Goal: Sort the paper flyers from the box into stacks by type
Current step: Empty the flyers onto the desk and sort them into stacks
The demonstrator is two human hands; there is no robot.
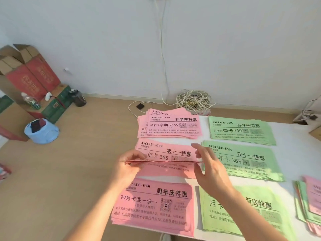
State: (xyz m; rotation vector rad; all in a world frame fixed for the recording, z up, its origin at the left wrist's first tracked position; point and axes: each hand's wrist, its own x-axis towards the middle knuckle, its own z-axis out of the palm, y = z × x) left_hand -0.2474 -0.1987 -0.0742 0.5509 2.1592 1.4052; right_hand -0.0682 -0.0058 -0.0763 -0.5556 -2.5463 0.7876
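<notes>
Over table (291,136), pink flyers (165,161) bridge left grip (126,166) and right grip (210,167).

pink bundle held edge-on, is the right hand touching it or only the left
Touching. The head view shows the right end of the pink bundle tucked between thumb and fingers of the right hand; the left hand pinches the other end.

A plain, sparsely fitted back room or store: a bare white wall (104,40) with a cord (162,49) hanging down it, a wood-look floor (69,171), opened cartons (29,79) stacked in the corner, a tangled coil of cable (194,100), and a white worktop (295,159) spread with gym flyers (172,126).
</notes>
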